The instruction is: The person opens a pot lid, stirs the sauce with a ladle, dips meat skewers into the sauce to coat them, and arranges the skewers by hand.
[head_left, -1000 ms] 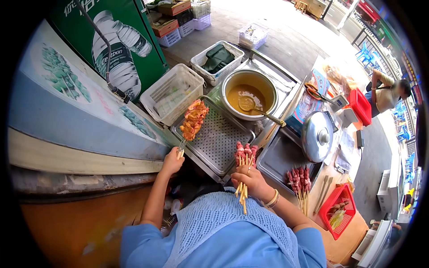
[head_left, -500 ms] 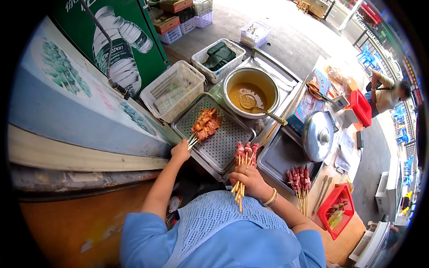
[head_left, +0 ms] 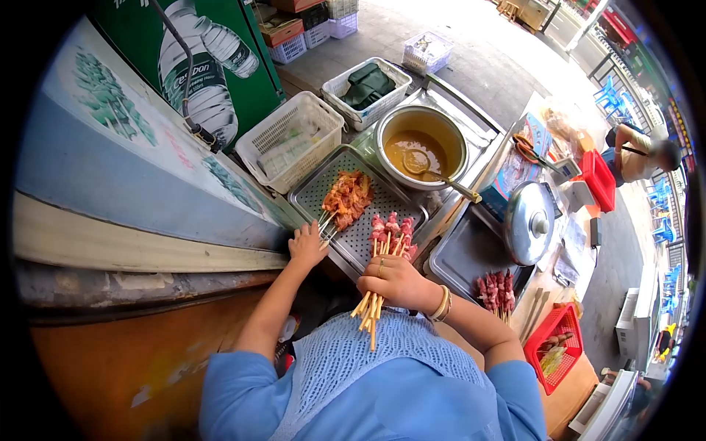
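On the perforated metal tray (head_left: 386,197) lies a bunch of orange-red marinated meat skewers (head_left: 348,198), their thin sticks pointing back toward me. My left hand (head_left: 307,244) is at the stick ends by the tray's near-left corner, fingers spread and not wrapped round them. My right hand (head_left: 401,283) grips a bundle of raw pink meat skewers (head_left: 391,226) on wooden sticks. The meat ends reach over the near part of the tray, while the sticks stick out below my fist toward my chest.
Behind the tray stands a pot (head_left: 461,151) of brown liquid with a ladle (head_left: 448,181). White baskets (head_left: 254,163) are at the left back. To the right are a dark tray (head_left: 463,253), a metal lid (head_left: 526,235), more raw skewers (head_left: 497,292) and a red basket (head_left: 572,345). Another person (head_left: 634,156) is farther off.
My left hand has let go of the marinated skewers, which now rest on the tray. My right hand has moved left with the raw skewers, closer over the tray. The view has shifted slightly.
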